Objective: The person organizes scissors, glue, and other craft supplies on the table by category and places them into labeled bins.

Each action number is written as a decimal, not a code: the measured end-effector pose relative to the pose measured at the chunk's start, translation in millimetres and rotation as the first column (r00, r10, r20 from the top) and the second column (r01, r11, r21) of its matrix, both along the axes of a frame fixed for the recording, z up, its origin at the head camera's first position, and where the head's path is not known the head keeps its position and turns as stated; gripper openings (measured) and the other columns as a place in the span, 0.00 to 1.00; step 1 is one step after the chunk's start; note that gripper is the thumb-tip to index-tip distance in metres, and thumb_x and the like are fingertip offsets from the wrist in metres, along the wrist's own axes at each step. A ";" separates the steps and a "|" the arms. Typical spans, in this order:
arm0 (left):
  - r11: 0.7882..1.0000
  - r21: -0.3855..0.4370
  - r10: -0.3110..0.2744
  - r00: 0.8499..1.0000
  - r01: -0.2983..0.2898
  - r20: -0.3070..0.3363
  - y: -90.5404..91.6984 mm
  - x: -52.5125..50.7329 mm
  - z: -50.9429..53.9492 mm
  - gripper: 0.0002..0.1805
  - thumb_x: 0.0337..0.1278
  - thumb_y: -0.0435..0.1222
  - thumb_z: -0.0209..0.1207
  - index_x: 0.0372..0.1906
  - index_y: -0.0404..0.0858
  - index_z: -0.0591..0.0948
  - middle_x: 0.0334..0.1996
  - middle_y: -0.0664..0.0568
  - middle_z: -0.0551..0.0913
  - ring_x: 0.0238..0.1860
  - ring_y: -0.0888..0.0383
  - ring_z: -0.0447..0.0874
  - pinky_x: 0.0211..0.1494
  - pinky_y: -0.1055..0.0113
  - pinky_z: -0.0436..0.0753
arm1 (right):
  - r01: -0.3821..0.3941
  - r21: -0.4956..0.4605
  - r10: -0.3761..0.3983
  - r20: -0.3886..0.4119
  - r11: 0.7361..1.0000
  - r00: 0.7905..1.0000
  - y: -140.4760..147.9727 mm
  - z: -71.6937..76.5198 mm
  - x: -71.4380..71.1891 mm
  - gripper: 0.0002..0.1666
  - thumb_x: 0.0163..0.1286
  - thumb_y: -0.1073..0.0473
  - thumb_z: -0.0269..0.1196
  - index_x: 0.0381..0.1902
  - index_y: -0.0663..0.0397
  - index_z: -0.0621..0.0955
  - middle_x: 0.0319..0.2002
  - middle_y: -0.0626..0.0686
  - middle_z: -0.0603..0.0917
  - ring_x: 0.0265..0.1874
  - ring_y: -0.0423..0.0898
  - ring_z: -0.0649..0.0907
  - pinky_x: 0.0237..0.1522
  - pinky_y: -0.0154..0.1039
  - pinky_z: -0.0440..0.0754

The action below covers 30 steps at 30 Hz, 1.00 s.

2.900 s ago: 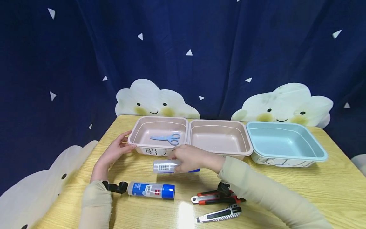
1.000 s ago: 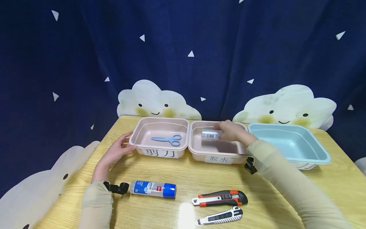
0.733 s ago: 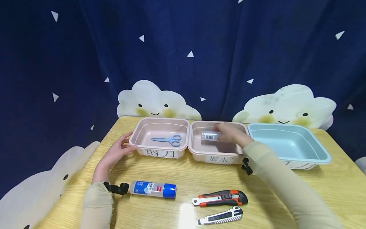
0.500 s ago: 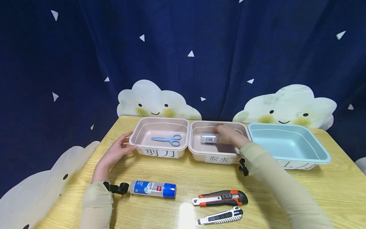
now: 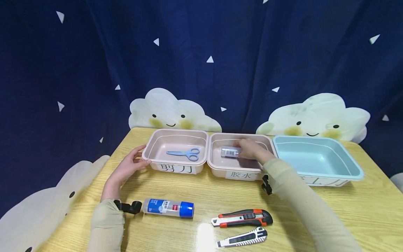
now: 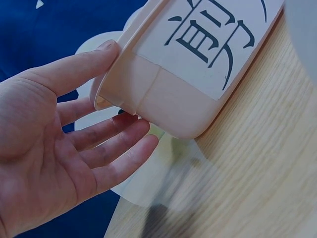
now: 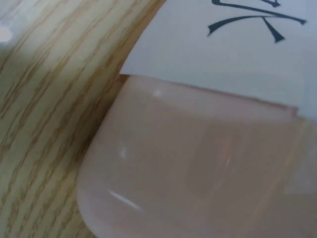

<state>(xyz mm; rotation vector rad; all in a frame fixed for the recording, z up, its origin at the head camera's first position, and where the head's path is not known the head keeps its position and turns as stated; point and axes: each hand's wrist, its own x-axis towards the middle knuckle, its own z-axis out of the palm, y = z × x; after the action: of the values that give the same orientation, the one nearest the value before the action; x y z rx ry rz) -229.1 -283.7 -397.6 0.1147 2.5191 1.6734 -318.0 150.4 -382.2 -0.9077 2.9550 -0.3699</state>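
In the head view my right hand [image 5: 250, 149] is inside the middle pink bin [image 5: 240, 174], its fingers around a clear bottle [image 5: 230, 151] that lies sideways; the hand hides the bottle's right part. My left hand [image 5: 126, 167] rests at the left corner of the left pink bin [image 5: 176, 163]. In the left wrist view the thumb of the left hand [image 6: 64, 134] touches the rim of that bin [image 6: 163, 94], and the other fingers are loosely extended beside and below it. The right wrist view shows the middle bin's outer wall [image 7: 163, 158], with the right hand out of sight.
Blue scissors [image 5: 185, 153] lie in the left bin. A light blue bin [image 5: 318, 175] stands at the right. Nearer on the wooden table are a blue-capped glue bottle [image 5: 168, 208], a red-black cutter [image 5: 242, 218] and a white-black cutter [image 5: 243, 238].
My right hand has carried the clear bottle from in front of the bins into the middle bin, then lowered it and shifted slightly left. The left hand stays at the left bin's corner.
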 end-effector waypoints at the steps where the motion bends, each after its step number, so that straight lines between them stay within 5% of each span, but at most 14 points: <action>1: 1.000 -0.004 -0.001 1.000 0.001 0.001 0.0 0.3 -0.1 0.44 0.52 0.43 0.62 0.70 0.43 0.51 0.58 0.35 0.63 0.49 0.50 0.71 0.53 0.51 0.77 | -0.006 -0.006 0.006 -0.006 1.000 1.000 -0.3 0.8 0.8 0.21 0.46 0.66 0.66 0.42 0.64 0.81 0.38 0.58 0.83 0.38 0.53 0.78 0.48 0.48 0.75; 12: 1.000 -0.007 -0.005 1.000 0.005 -0.025 1.4 3.1 1.0 0.43 0.54 0.41 0.61 0.70 0.41 0.51 0.57 0.35 0.64 0.47 0.55 0.73 0.51 0.52 0.78 | -0.101 -0.117 0.089 -0.098 0.988 0.991 -42.0 25.9 25.1 0.22 0.54 0.66 0.63 0.48 0.66 0.77 0.44 0.61 0.82 0.45 0.55 0.79 0.51 0.48 0.75; 18: 1.000 -0.003 -0.012 1.000 0.012 -0.005 0.5 3.3 1.6 0.43 0.54 0.42 0.61 0.70 0.42 0.51 0.58 0.34 0.63 0.48 0.53 0.72 0.53 0.51 0.76 | -0.187 -0.170 0.161 -0.157 0.967 0.974 -77.1 37.2 52.8 0.19 0.56 0.64 0.63 0.47 0.64 0.78 0.40 0.58 0.81 0.39 0.50 0.80 0.45 0.42 0.78; 23: 1.000 -0.009 -0.003 1.000 0.003 -0.005 1.1 3.1 1.1 0.43 0.53 0.43 0.61 0.70 0.43 0.51 0.59 0.35 0.63 0.51 0.48 0.71 0.53 0.50 0.76 | -0.216 -0.181 0.199 -0.105 0.959 0.974 -104.1 44.3 77.4 0.20 0.61 0.59 0.62 0.50 0.59 0.77 0.46 0.54 0.79 0.34 0.42 0.80 0.38 0.33 0.79; 30: 1.000 -0.030 0.006 1.000 -0.007 -0.020 2.2 2.9 0.3 0.43 0.54 0.41 0.61 0.70 0.41 0.51 0.57 0.36 0.65 0.49 0.51 0.72 0.51 0.53 0.78 | -0.298 -0.152 0.280 -0.127 0.943 0.952 -129.0 36.6 100.3 0.20 0.61 0.54 0.61 0.51 0.55 0.78 0.48 0.51 0.78 0.49 0.44 0.76 0.54 0.38 0.73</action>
<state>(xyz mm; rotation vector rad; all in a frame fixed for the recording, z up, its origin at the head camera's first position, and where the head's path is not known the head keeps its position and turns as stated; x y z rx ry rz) -226.2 -281.6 -397.3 0.1214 2.5604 1.6440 -217.6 21.4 -345.7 -1.4001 2.8481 -0.5819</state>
